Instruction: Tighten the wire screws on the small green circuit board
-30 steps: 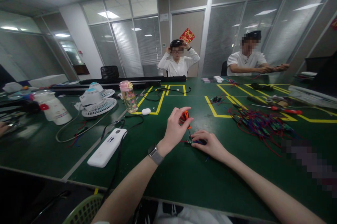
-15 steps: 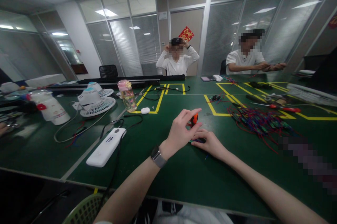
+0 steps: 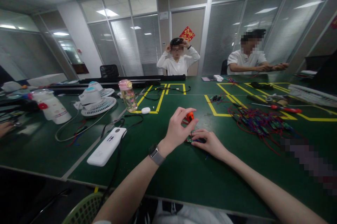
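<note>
Table: a broad green top marked with yellow taped boxes; it carries everything below.
Co-workers: one person in a white long-sleeved top sits at the far edge with both hands raised to the head; a second person in a white short-sleeved top sits to the right, forearms on the table.
Wire pile: a loose heap of red and blue wires with small boards, right of centre, well apart from the hands.
Desk fans: two white fans lying on the table at the far left, cables trailing toward the near edge.
White device: a long flat white block with a black cable, lying left of the left forearm.
Bottle: clear with a pink cap, upright beside the fans.
Left hand: raised above the table, a watch on the wrist; fingers narrow, pinched on the top of the orange-handled tool.
Right hand: flat on the table, fingers pressed down on the small board.
Orange-handled tool: held roughly upright in the left fingers, its tip pointing down toward the board; the tip itself is hidden.
Small board: tiny, dark, on the table at the right fingertips, just below the tool.
</note>
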`<state>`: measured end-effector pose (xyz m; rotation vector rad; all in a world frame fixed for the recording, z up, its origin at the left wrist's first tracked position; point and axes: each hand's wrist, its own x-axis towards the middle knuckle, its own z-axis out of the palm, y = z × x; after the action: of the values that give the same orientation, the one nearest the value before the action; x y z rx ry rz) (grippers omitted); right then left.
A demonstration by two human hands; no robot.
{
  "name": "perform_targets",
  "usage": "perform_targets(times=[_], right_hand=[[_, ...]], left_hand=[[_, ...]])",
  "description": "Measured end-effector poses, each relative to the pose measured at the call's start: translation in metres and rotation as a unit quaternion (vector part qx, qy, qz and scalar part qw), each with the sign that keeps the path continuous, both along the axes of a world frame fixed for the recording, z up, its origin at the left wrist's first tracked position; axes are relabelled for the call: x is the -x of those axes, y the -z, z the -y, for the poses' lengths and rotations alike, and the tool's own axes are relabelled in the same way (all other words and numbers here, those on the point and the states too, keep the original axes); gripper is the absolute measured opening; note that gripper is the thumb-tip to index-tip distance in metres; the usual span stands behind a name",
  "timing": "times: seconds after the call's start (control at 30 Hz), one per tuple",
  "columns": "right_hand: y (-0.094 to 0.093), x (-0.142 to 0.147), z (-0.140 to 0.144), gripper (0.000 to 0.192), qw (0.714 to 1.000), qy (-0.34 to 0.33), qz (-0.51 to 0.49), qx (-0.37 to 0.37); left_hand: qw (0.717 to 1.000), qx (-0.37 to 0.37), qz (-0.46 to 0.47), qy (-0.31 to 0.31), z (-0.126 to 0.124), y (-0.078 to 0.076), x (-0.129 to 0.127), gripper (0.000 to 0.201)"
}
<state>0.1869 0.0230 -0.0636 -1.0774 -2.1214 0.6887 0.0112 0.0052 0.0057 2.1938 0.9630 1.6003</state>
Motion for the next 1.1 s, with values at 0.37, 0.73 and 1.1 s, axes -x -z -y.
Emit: perform_targets(times=[0.37,0.73,1.1], right_hand=[[-0.0003,-0.0002,0.0006,0.011,1.0,-0.009,-0.003,-0.007],[0.0029,-0.0009,-0.0016,0.011,1.0,-0.01,-0.009,-0.01],[0.0009,-0.0002,0.0002,0.011,1.0,-0.009,-0.015,-0.007]], left_hand=[[1.0,0.015,0.027,0.002,-0.0027,-0.0018,0.0018,0.023],[0.999,0.039,0.005,0.016,-0.0018,-0.0013,0.0048,0.029],[0.996,0.071,0.043,0.037,-0.0034,0.0013,0.0036,0.026]])
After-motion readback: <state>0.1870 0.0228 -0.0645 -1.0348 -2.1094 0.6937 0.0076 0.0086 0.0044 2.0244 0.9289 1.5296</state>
